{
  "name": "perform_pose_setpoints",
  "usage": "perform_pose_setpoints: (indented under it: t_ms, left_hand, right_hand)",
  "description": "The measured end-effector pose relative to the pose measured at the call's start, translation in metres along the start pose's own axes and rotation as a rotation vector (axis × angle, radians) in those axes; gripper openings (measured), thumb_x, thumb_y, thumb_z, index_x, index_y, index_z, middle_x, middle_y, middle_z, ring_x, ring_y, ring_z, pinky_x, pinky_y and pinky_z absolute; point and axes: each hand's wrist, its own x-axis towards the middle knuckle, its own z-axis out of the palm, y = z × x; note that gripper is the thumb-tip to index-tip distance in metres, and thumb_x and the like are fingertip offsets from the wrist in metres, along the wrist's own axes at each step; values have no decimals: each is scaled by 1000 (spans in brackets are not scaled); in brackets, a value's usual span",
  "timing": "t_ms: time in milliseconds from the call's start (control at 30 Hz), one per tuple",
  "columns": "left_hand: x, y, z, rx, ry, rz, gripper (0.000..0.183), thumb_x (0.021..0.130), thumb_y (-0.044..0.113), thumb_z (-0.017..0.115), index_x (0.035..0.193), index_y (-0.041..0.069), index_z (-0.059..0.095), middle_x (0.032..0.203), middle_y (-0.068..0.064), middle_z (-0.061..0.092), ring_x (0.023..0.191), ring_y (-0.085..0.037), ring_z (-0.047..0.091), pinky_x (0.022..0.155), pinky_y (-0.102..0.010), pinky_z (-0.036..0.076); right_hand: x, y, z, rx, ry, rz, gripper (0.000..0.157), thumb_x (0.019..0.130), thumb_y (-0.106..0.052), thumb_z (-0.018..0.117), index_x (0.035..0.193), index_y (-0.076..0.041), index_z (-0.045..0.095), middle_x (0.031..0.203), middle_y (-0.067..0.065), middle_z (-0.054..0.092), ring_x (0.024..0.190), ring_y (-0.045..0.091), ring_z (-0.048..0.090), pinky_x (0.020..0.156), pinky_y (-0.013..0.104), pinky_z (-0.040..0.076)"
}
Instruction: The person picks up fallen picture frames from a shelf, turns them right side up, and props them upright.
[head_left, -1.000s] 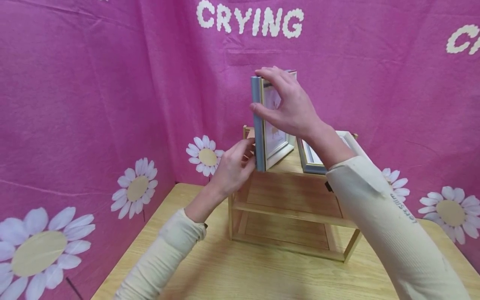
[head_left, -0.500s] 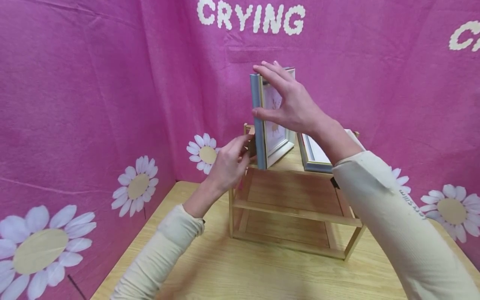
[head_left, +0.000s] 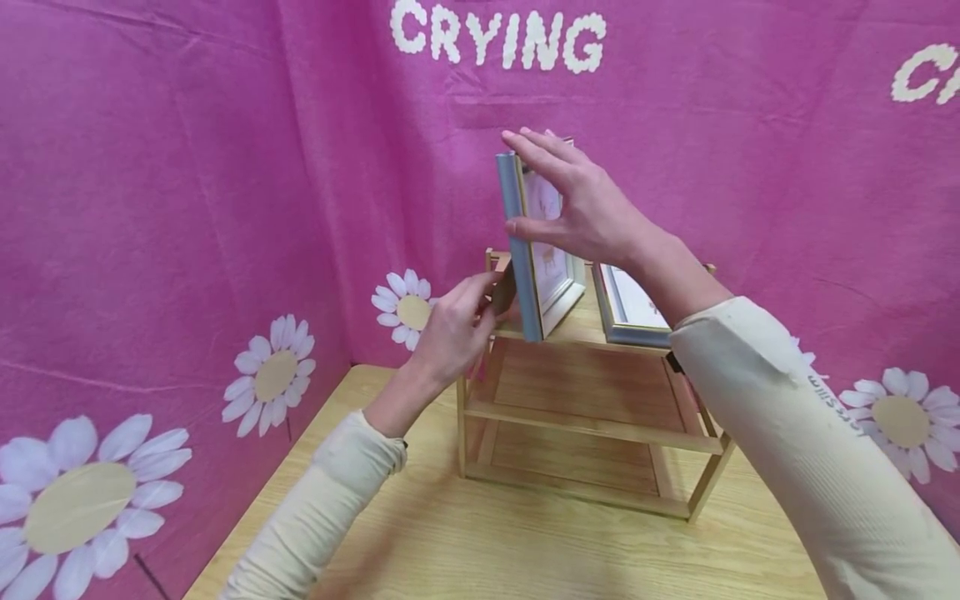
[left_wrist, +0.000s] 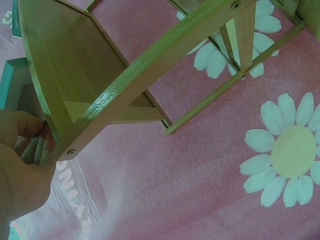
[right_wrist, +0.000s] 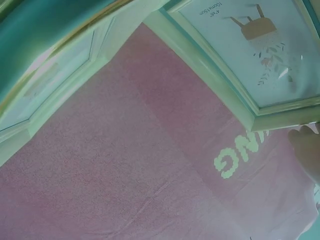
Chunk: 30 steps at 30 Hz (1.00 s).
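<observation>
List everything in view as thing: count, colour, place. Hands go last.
table: one, light wood, foreground
rack: one, light wood, on the table
upright frame: one, blue-grey and cream, rack's top left
second frame: one, same colours, rack's top right, partly hidden
prints: two, pale and brown, inside the frames
brown flap: one, brown, behind the upright frame
cloth: count unclear, pink, behind and left
lettering: two words, one cut off, white, on the cloth
daisies: at least five, white and yellow, on the cloth
sleeves: two, cream, both arms
dark items: two, black, at the sleeve ends
left hand: one, bare, at the brown flap
right hand: one, bare, at the upright frame's top
</observation>
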Motion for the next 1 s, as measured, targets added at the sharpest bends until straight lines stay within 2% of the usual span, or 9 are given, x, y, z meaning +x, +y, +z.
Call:
perform_pose_setpoints:
  t_ms: [200, 433, 600, 833, 1000]
  left_hand:
    - [-4, -2, -1, 26, 27, 11, 32, 87, -11, 63, 120, -10, 60, 108, -23, 67, 89, -30, 71, 77, -28, 60]
    - [-7, -5, 1, 58, 74, 60, 30, 84, -13, 62, 114, -9, 62, 102, -22, 69, 86, -30, 72, 75, -31, 61]
    - [-7, -6, 2, 69, 74, 66, 31, 84, -13, 60, 115, -9, 62, 101, -22, 69, 85, -30, 72, 74, -32, 61]
    - [-7, -2, 3, 98, 62, 61, 31, 85, -11, 61, 116, -8, 62, 99, -21, 68, 85, -29, 71, 74, -33, 61]
    - [-7, -2, 5, 118, 56, 64, 32, 85, -11, 61, 117, -8, 62, 97, -20, 68, 85, -28, 69, 75, -33, 60]
  right_hand:
    - [1, -2, -2, 0, -54, -5, 85, 85, -21, 79, 156, -16, 33, 163, 8, 25, 150, 22, 20, 124, 39, 11]
    - [1, -6, -5, 10, -104, -28, 82, 86, -17, 78, 155, -11, 34, 161, 12, 27, 150, 23, 21, 123, 40, 14]
    - [1, -9, -9, 17, -124, -25, 77, 87, -15, 76, 153, -11, 37, 161, 14, 29, 150, 25, 22, 123, 41, 15]
    - [-3, -10, -13, 38, -134, 23, 73, 88, -10, 74, 152, -12, 39, 161, 11, 29, 150, 22, 22, 123, 36, 16]
    - [-5, -8, -13, 39, -141, 49, 71, 89, -8, 72, 152, -14, 39, 162, 11, 26, 148, 26, 26, 123, 38, 19]
